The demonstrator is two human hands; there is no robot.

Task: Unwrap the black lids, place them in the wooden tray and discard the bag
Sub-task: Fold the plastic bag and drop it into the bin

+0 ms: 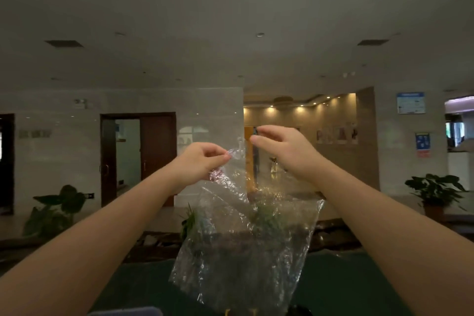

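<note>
While the big lobby stretches out behind, with its wooden door (157, 156) and potted plants (436, 192), the clear plastic bag (246, 244) hangs in mid-air, up at eye level and well above the dark green table (333, 290). It looks empty now, see-through from top to bottom, so the lids seem to be out. No tray in view, and a dark shape at the bottom edge is too cut off to name.

Left hand (202, 161) pinches the twisted top corner between thumb and forefinger, other fingers curled under. Right hand (284, 149) hovers just beside that corner, thumb and fingers parted, holding nothing that I can make out.

Best play, I'd say: close the right hand on the loose film, gather it into a tight ball so it doesn't balloon or drift, then look for a bin.
</note>
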